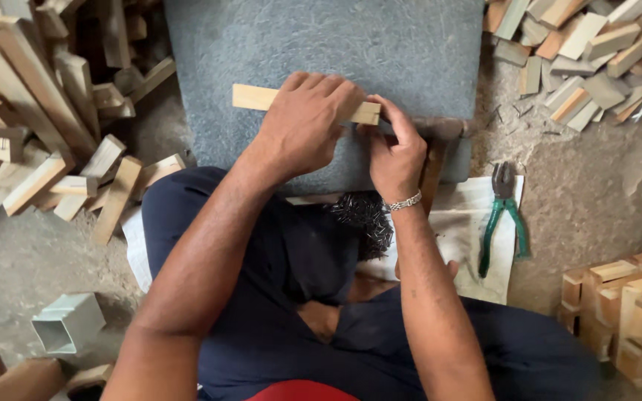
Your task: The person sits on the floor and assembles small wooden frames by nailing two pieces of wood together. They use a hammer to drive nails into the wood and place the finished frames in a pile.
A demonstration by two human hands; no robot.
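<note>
The strip (261, 98) is pinned flat on the grey slab (410, 52) by the left hand (306, 122), fingers pressed together over its right half. The right hand (395, 152) is held at the strip's right end, fingers pinched on smth tiny, prob a nail, can't tell for sure. The hammer (434, 148) is seen partly under that hand. Risks imo: fingertips are kept v close to the strike spot, so a thumb could get hit; the thin strip end could be split; the nail pile (365, 219) by the lap could be scattered w/ one knee bump.

pale bare-wood strip (261, 97), rough stone slab (380, 44)
</note>
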